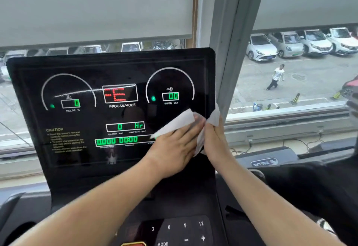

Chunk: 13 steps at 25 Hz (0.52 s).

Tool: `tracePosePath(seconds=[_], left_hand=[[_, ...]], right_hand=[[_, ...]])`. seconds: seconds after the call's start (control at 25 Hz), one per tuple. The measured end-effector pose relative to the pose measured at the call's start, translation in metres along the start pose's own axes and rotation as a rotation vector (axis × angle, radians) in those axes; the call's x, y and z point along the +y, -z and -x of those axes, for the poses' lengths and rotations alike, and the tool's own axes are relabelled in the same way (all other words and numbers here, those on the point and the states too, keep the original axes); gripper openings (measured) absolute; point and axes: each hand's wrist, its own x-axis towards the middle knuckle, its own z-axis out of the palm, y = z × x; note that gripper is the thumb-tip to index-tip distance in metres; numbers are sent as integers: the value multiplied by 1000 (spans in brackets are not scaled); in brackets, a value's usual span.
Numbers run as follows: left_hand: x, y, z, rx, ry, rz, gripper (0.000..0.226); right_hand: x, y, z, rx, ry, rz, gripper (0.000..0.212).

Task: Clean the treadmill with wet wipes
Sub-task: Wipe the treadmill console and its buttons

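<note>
Window [290, 83] behind console [77, 158]; at its lower right, flat left hand [174, 148] presses limp wipe [180, 122], right hand [216, 141] pinching its edge.

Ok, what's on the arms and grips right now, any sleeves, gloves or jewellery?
Nothing worn shows. The left arm and right arm are bare to the frame's edge, with no sleeve in view. The left grip and right grip are ungloved, with no watch or band at either wrist and no ring that I can see.
</note>
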Motion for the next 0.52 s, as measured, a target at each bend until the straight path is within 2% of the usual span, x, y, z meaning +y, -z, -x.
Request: tracePosePath(seconds=[0.08,0.12,0.2,0.28,0.32,0.4,0.52], left_hand=[[-31,10,-8,38,-44,27,55],[-49,19,-16,71,6,35,54],[-74,36,-30,129,198,37,57],[-69,38,-37,176,354,85,59],[-56,34,-36,179,398,125,63],[-21,15,-27,160,418,172,70],[32,-9,-4,99,301,115,68]], right_hand=[[-24,0,-18,96,-11,6,41],[-40,2,-28,159,-14,-15,40],[-64,3,-44,269,10,-47,23],[-62,-5,-47,279,30,2,17],[-50,-9,-42,275,33,8,22],[-17,-15,-23,274,61,6,45],[35,-14,-4,178,-76,-45,63]])
